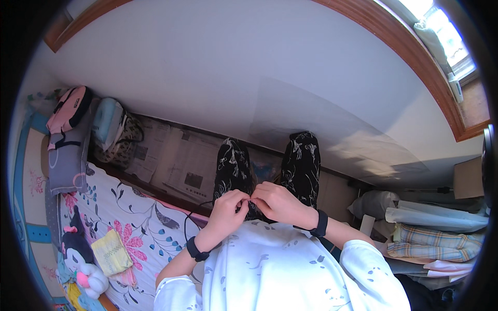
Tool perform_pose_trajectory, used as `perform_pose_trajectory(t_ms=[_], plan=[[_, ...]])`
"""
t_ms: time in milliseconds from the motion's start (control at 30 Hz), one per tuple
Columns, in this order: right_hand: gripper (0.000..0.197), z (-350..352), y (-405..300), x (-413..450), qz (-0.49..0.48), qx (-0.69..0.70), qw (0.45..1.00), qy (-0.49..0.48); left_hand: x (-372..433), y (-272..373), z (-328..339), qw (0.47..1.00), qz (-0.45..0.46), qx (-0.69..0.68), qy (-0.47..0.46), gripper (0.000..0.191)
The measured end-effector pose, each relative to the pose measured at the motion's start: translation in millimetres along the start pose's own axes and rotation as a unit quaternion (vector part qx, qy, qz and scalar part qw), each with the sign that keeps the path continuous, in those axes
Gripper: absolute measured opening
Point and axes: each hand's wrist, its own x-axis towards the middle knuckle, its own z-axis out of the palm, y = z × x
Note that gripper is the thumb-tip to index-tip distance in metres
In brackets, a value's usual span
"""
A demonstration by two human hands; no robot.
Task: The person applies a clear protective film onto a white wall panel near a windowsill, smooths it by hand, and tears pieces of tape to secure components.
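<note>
My left hand (231, 208) and my right hand (275, 202) meet fingertip to fingertip above my lap. On each, thumb and forefinger are drawn together in a pinch. Anything between the fingertips is too small or too hidden to make out. Both wrists wear black bands, the left band (197, 249) and the right band (320, 223). Below the hands are my knees in black trousers (232, 167) with a white plant print, and the hem of my white patterned top (268, 264).
At left is a bed with a floral sheet (155, 217), bearing a plush toy (79, 248), a folded yellow cloth (112, 252) and a grey pillow (69, 167). Newspaper (194, 163) lines a ledge by the wall (218, 70). Folded fabrics (435, 241) are piled at right, below a window (447, 39).
</note>
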Motion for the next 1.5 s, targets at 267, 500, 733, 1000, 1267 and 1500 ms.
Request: perform_pose_trajectory(t_ms=[267, 500, 733, 1000, 1267, 1500], plan=[[0.006, 1, 0, 0, 0.004, -0.006, 1.000, -0.013, -1, -1, 0, 1.000, -0.020, -0.022, -0.009, 0.003], [0.005, 16, -2, -14, 0.009, -0.015, 1.000, 0.018, -12, -8, 6, 0.997, 0.070, -0.016, -0.021, 0.002], [0.005, 42, -1, -27, 0.073, -0.004, 0.996, 0.045, -32, -20, 12, 0.996, 0.010, -0.076, -0.054, 0.003], [0.005, 60, 9, -28, 0.070, 0.005, 0.997, 0.041, -47, -38, 21, 0.992, -0.032, -0.109, -0.058, 0.004], [0.006, 79, 21, -35, 0.076, 0.025, 0.997, -0.017, -69, -63, 38, 0.987, -0.043, -0.144, -0.054, 0.003], [0.004, 98, 33, -55, 0.063, 0.096, 0.991, -0.065, -91, -79, 51, 0.976, -0.068, -0.170, -0.122, 0.004]])
